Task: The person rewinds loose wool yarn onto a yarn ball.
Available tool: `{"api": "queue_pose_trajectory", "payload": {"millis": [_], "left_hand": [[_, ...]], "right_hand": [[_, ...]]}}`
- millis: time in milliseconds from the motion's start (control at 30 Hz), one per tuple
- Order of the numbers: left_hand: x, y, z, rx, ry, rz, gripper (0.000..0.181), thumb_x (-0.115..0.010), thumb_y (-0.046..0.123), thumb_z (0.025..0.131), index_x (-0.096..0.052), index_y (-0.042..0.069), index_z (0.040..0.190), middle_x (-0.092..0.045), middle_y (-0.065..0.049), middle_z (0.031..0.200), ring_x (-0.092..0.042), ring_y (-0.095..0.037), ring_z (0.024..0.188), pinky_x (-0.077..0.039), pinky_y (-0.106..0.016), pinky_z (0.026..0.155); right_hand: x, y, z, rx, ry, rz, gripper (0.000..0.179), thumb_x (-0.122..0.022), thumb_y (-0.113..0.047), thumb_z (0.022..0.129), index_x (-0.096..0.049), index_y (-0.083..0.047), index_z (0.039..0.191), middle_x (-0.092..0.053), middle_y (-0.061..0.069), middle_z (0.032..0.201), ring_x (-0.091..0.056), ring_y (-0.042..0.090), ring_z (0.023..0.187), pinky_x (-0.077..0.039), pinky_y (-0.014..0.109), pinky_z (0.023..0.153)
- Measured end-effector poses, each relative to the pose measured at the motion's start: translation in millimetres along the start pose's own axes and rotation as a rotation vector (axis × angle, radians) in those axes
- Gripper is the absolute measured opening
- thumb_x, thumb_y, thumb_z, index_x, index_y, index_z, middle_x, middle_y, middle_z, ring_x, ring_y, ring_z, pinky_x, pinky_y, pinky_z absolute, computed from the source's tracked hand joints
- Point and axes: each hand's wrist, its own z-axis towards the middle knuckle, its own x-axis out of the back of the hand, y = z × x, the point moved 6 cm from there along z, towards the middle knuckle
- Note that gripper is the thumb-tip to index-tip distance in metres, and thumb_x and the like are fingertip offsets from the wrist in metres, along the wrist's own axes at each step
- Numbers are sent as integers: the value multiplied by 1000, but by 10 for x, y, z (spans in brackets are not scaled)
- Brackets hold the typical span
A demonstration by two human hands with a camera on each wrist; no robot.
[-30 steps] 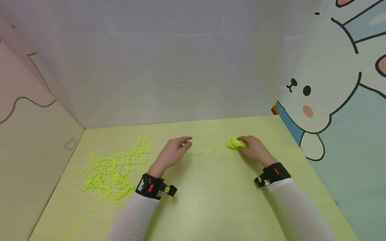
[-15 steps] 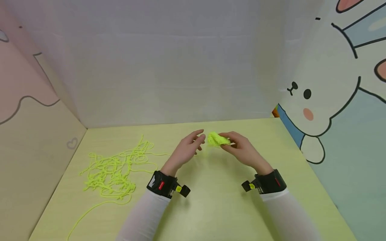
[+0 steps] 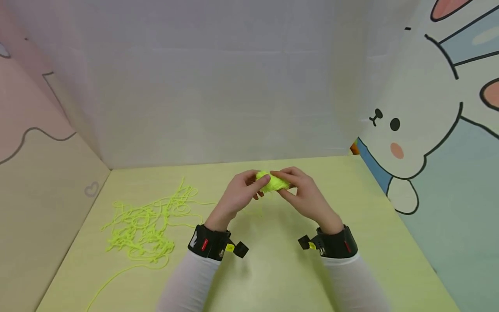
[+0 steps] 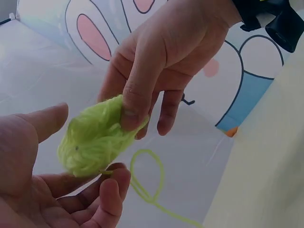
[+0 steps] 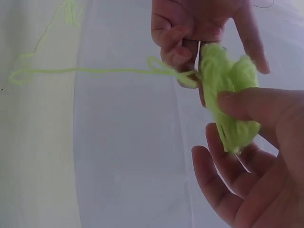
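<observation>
A small ball of neon-yellow yarn point(image 3: 274, 183) is held up above the table between both hands. My right hand point(image 3: 306, 195) pinches it, its thumb pressed on the yarn in the right wrist view. My left hand point(image 3: 238, 195) is at the ball's other side, its fingers curled under it around a yarn strand point(image 5: 114, 71). In the left wrist view the left thumb point(image 4: 52, 121) stands a little apart from the ball. That strand trails away from the left fingers in a small loop. Part of the ball is hidden behind fingers.
A loose tangle of the same yarn point(image 3: 142, 232) lies on the left of the pale table point(image 3: 280, 268), one end running toward the front edge. A white wall panel point(image 3: 226, 95) stands behind, with a rabbit-printed panel point(image 3: 440, 143) on the right.
My right hand has lifted the yarn ball from the table's right and carried it left to the middle. My left hand has moved right and up to meet it. The tangle stays put.
</observation>
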Motion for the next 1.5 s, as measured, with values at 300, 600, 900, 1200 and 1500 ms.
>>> {"api": "queue_pose_trajectory", "payload": {"millis": [300,600,900,1200,1500], "left_hand": [[100,27,-63,-77,90,-64,47,-76,39,87,-63,17,126,-67,-9,95,-66,-34,79,-54,-31,63],[156,25,-137,-102,78,-318,42,-70,17,94,-55,3,131,-64,-18,113,-66,-28,93,-59,-37,80],[267,-16,-218,-101,153,-300,33,-61,11,100,-55,4,132,-54,-15,126,-61,-28,97,-57,-28,82],[537,35,-267,-157,404,-181,39,-72,11,92,-57,3,126,-60,-13,112,-64,-24,87,-58,-25,72],[441,120,-288,-309,314,310,21,-78,13,86,-72,21,104,-66,7,103,-59,-9,86,-57,-37,72]], "right_hand": [[-142,-166,87,91,64,-72,53,-68,5,87,-59,-10,137,-58,7,117,-54,18,99,-52,40,75],[-344,-73,56,-93,-95,576,89,-58,-5,99,1,-31,160,-28,14,157,-40,28,134,-40,57,104],[-545,11,-34,-310,-181,517,39,-47,-28,107,-49,-15,144,-58,13,91,-52,26,76,-47,33,69],[-413,-177,-73,-246,-168,133,20,-59,-31,101,-74,-23,112,-71,-13,102,-61,8,77,-54,33,69],[-231,-505,-12,93,-73,-109,12,-65,-23,98,-75,-21,104,-62,-16,82,-47,4,62,-45,25,53]]}}
